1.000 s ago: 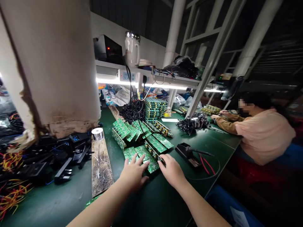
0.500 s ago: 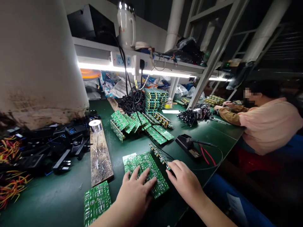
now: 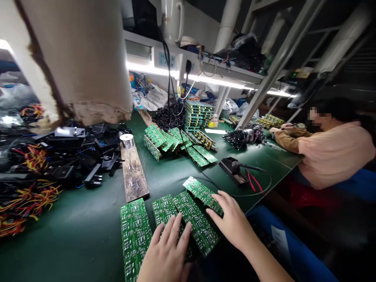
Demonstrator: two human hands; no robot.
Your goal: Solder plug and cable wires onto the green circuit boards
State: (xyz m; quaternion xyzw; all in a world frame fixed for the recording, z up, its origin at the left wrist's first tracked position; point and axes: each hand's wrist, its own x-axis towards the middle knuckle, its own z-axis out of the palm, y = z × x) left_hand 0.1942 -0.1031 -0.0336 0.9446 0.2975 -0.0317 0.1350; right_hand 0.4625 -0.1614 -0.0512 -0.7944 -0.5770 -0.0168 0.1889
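Several green circuit boards lie solder side up before me on the bench. My left hand (image 3: 167, 248) rests flat with fingers spread over a middle circuit board (image 3: 163, 207); its fingertips reach the edge of the neighbouring board (image 3: 195, 223). Another board (image 3: 135, 239) lies to the left of that hand. My right hand (image 3: 233, 219) holds the near right end of a tilted circuit board (image 3: 202, 192) between thumb and fingers. The underside of that board is hidden, as is the part of the middle board under my left palm.
A solder spool (image 3: 127, 141) stands on a scorched wooden strip (image 3: 133, 172). Black adapter housings (image 3: 96, 172) and coloured wires (image 3: 29, 199) crowd the left. Further back are more boards (image 3: 164, 139) and a board stack (image 3: 198, 113). A soldering-iron holder (image 3: 233, 170) sits right; a co-worker (image 3: 335, 145) sits beyond.
The board in my right hand has turned from edge-on to show its green face. The middle boards have spread apart at the far end. The view has swung left.
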